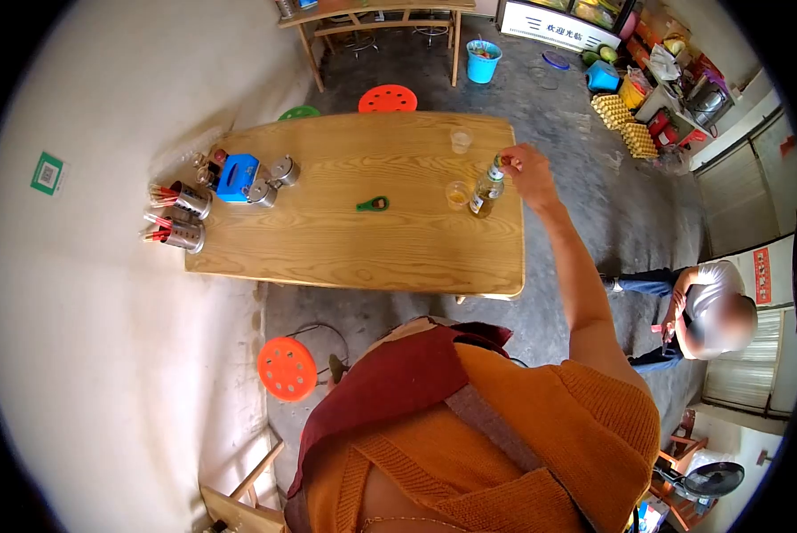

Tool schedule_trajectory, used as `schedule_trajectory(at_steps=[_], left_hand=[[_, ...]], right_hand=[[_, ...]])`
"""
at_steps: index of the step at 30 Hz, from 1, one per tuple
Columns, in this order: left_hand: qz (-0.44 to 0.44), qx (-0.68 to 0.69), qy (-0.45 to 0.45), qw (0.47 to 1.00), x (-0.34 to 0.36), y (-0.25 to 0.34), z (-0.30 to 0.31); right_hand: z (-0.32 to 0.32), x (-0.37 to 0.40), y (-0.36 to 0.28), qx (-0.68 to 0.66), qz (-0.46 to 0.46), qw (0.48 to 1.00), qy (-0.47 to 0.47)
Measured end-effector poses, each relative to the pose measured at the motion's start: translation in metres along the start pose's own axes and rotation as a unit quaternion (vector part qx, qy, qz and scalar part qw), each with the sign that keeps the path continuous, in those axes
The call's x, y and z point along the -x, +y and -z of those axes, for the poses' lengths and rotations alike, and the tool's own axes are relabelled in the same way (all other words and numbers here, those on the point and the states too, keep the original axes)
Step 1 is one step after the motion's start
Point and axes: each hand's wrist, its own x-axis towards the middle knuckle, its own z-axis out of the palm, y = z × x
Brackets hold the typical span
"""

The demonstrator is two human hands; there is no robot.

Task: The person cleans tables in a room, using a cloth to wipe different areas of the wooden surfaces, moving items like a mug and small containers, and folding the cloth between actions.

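Observation:
My right hand (530, 176) reaches over the right end of the wooden table (327, 249), its fingers closed at the top of a glass beer bottle (486, 194). The bottle stands upright with a label on its side. Just left of it is a clear plastic cup (457, 194) holding a little yellowish liquid. A second clear cup (461, 139) stands farther back. Near the middle of the table lies a green bottle opener (374, 204). I cannot see my left hand; the body in the orange top hides that side.
Chopstick holders (183, 234), a blue tissue box (238, 178) and metal jars (263, 193) crowd the table's left end. Red stools (287, 369) stand nearby. A person (709, 306) sits at the right. A blue bin (483, 62) and egg trays (638, 139) are farther off.

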Motion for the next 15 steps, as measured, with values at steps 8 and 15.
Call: schedule_trajectory(at_steps=[8,15], left_hand=[[0.007,0.001,0.023,1.0,0.013,-0.002,0.007],[0.017,0.007,0.039,0.999,0.021,-0.014,0.005]], right_hand=[[0.009,-0.02,0.002,0.105,0.063,0.989,-0.082],[0.0,-0.028,0.004,0.326,0.171,0.917,-0.152]])
